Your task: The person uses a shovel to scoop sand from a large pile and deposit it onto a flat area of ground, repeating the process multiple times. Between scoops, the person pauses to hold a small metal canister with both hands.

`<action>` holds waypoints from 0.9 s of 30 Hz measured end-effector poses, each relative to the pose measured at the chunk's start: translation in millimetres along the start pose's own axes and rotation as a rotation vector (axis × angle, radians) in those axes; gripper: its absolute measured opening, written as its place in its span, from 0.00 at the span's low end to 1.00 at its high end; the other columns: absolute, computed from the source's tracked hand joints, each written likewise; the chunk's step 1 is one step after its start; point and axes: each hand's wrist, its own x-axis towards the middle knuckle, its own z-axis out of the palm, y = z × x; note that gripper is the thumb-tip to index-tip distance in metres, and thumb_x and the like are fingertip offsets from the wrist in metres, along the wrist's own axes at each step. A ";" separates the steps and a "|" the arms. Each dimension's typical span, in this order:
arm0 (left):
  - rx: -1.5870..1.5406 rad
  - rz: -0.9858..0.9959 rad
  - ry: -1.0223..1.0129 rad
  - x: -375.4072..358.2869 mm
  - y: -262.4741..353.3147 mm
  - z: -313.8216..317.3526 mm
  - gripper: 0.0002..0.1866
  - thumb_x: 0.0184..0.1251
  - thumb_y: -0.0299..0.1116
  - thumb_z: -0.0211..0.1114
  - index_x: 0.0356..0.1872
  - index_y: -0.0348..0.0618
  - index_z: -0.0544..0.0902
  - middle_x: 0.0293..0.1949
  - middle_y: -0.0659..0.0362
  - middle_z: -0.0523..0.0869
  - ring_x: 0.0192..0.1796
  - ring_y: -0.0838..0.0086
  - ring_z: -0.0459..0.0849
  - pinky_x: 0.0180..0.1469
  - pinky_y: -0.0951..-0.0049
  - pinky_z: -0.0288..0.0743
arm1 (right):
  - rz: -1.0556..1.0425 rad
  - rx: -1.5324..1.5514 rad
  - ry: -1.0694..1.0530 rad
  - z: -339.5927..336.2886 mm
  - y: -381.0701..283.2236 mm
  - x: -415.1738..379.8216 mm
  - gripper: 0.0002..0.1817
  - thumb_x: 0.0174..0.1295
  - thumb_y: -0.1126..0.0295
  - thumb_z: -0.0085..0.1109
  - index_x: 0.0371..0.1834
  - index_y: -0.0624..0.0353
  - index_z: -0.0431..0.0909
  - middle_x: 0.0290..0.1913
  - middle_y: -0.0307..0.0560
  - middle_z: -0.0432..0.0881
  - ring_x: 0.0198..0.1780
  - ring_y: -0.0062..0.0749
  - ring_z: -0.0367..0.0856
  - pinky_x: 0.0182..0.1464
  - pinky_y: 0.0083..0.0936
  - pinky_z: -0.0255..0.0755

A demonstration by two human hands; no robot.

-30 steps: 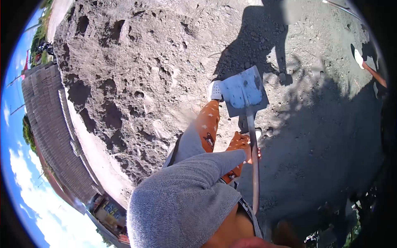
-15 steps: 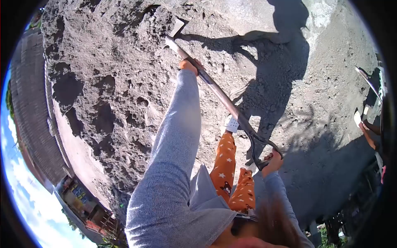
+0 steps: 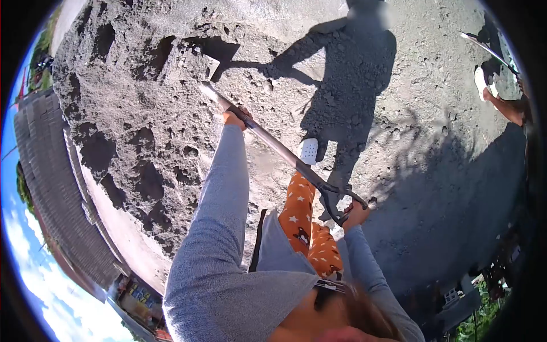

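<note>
A long shovel [image 3: 274, 143] slants across the view, its blade at the upper left and its D-shaped handle at the lower right. My left hand [image 3: 235, 118] is wrapped round the shaft close to the blade. The handle's grip is in my right hand [image 3: 356, 214], in front of my right thigh. Grey soil seems to lie heaped on the blade [image 3: 213, 68], hard to separate from the rough ground behind it; a pale edge shows. Below the shaft is my white perforated clog [image 3: 308, 151].
Rough grey soil [image 3: 171, 125] with dark hollows spreads on the left. At the right edge another person's leg [image 3: 504, 108] and white shoe stand near a second long-handled tool [image 3: 487, 50]. A tiled roof [image 3: 62, 176] lies far left. My shadow [image 3: 356, 74] falls ahead.
The shovel and both hands have shifted left in view, the blade end also lower. The blade's shadow looks larger. More of the other person's leg shows at the right.
</note>
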 end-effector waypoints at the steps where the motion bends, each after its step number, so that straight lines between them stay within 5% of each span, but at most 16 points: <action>1: 0.034 -0.019 0.017 -23.1 -23.3 -5.1 0.21 0.61 0.48 0.35 0.18 0.45 0.65 0.12 0.58 0.67 0.15 0.66 0.64 0.21 0.63 0.60 | -0.003 0.010 0.032 -32.7 19.9 18.1 0.03 0.52 0.78 0.53 0.24 0.61 0.69 0.16 0.40 0.68 0.13 0.24 0.65 0.15 0.22 0.61; 7: 0.104 -0.044 0.138 -64.7 -199.9 -105.4 0.20 0.62 0.50 0.39 0.19 0.47 0.65 0.14 0.62 0.67 0.17 0.73 0.67 0.23 0.67 0.65 | 0.088 0.036 0.171 -247.2 103.3 65.7 0.05 0.49 0.78 0.55 0.22 0.62 0.69 0.11 0.41 0.66 0.10 0.25 0.64 0.11 0.24 0.59; 8: 0.231 -0.012 -0.021 -134.9 -243.0 -103.3 0.17 0.63 0.47 0.40 0.21 0.47 0.64 0.15 0.62 0.67 0.17 0.74 0.66 0.23 0.71 0.66 | 0.086 0.111 0.249 -291.0 125.6 68.7 0.05 0.49 0.78 0.55 0.22 0.62 0.69 0.11 0.41 0.66 0.10 0.25 0.64 0.11 0.24 0.59; 9: 0.293 -0.168 -0.152 -112.4 -268.7 -144.0 0.24 0.62 0.56 0.31 0.23 0.48 0.66 0.16 0.56 0.71 0.20 0.65 0.70 0.23 0.65 0.69 | 0.134 0.073 0.274 -338.2 147.2 66.8 0.05 0.48 0.78 0.55 0.22 0.62 0.69 0.12 0.42 0.67 0.10 0.26 0.64 0.11 0.24 0.60; 10: 0.360 -0.025 -0.126 -144.6 -311.8 -156.3 0.25 0.62 0.54 0.32 0.26 0.43 0.69 0.17 0.55 0.71 0.21 0.63 0.72 0.25 0.63 0.71 | 0.185 0.039 0.300 -388.0 170.8 62.3 0.05 0.47 0.77 0.56 0.23 0.63 0.69 0.12 0.42 0.67 0.10 0.26 0.65 0.12 0.24 0.60; 11: 0.425 -0.181 -0.107 -238.9 -355.9 -137.1 0.27 0.62 0.53 0.33 0.29 0.38 0.72 0.19 0.55 0.72 0.23 0.62 0.74 0.28 0.63 0.74 | 0.177 0.091 0.394 -433.5 197.3 57.0 0.06 0.46 0.76 0.57 0.20 0.62 0.69 0.12 0.43 0.68 0.10 0.27 0.66 0.11 0.25 0.61; 12: 0.571 -0.087 -0.340 -224.2 -394.3 -169.8 0.27 0.61 0.53 0.36 0.30 0.39 0.75 0.20 0.57 0.72 0.25 0.63 0.75 0.30 0.64 0.75 | 0.212 0.023 0.448 -478.7 224.8 48.7 0.08 0.45 0.76 0.57 0.16 0.64 0.67 0.12 0.44 0.68 0.11 0.29 0.67 0.12 0.26 0.61; 14: 0.732 -0.093 -0.496 -178.7 -455.2 -226.5 0.24 0.62 0.56 0.38 0.21 0.47 0.71 0.17 0.61 0.69 0.19 0.72 0.70 0.20 0.70 0.68 | 0.374 0.071 0.414 -564.4 293.0 24.5 0.07 0.46 0.76 0.57 0.17 0.63 0.68 0.12 0.45 0.68 0.11 0.31 0.67 0.12 0.28 0.62; 16: 0.795 -0.067 -0.245 -302.5 -537.5 -240.0 0.28 0.62 0.61 0.33 0.21 0.48 0.68 0.16 0.61 0.67 0.18 0.73 0.68 0.18 0.70 0.65 | 0.453 0.246 0.444 -626.1 363.1 -28.6 0.07 0.46 0.76 0.56 0.18 0.63 0.69 0.12 0.45 0.68 0.11 0.31 0.67 0.13 0.30 0.63; 20: 0.957 -0.181 -0.544 -476.0 -685.3 -270.9 0.32 0.59 0.67 0.26 0.25 0.49 0.68 0.16 0.62 0.67 0.19 0.72 0.68 0.23 0.70 0.65 | 0.559 0.813 0.370 -678.6 482.0 -97.1 0.09 0.46 0.71 0.61 0.16 0.55 0.69 0.13 0.42 0.66 0.12 0.30 0.65 0.14 0.29 0.60; 21: 0.792 -0.229 -0.898 -389.9 -747.3 -275.0 0.31 0.60 0.64 0.28 0.26 0.48 0.70 0.17 0.62 0.70 0.20 0.71 0.68 0.24 0.71 0.66 | 0.585 0.929 0.149 -681.6 493.7 -109.0 0.08 0.46 0.71 0.60 0.17 0.54 0.69 0.13 0.41 0.66 0.14 0.29 0.65 0.16 0.27 0.60; 22: 1.129 -0.421 -0.968 -526.5 -753.7 -273.7 0.32 0.59 0.63 0.29 0.32 0.46 0.73 0.22 0.60 0.74 0.22 0.69 0.71 0.28 0.70 0.68 | 0.618 1.000 0.096 -677.1 512.2 -105.8 0.06 0.46 0.71 0.59 0.20 0.55 0.71 0.15 0.42 0.69 0.14 0.29 0.67 0.16 0.27 0.60; 24: 1.222 -0.451 -0.852 -622.5 -823.1 -274.3 0.36 0.56 0.63 0.33 0.41 0.38 0.73 0.28 0.58 0.75 0.32 0.69 0.72 0.36 0.69 0.67 | 0.587 0.801 -0.057 -666.2 506.5 -101.0 0.05 0.50 0.69 0.55 0.24 0.57 0.73 0.19 0.46 0.76 0.17 0.32 0.74 0.19 0.32 0.68; 25: 1.271 -0.552 -1.116 -642.4 -844.0 -281.4 0.38 0.55 0.65 0.31 0.38 0.37 0.75 0.31 0.57 0.76 0.35 0.69 0.72 0.39 0.70 0.67 | 0.628 0.888 -0.146 -656.9 523.5 -83.4 0.06 0.51 0.68 0.53 0.23 0.58 0.73 0.19 0.47 0.76 0.17 0.32 0.75 0.20 0.34 0.70; 27: 1.358 -0.433 -1.106 -686.2 -899.5 -279.9 0.39 0.56 0.65 0.29 0.36 0.38 0.76 0.28 0.57 0.76 0.31 0.67 0.72 0.34 0.67 0.67 | 0.568 0.890 -0.212 -664.0 478.5 -86.7 0.06 0.52 0.69 0.52 0.23 0.59 0.72 0.21 0.48 0.76 0.18 0.34 0.75 0.20 0.35 0.71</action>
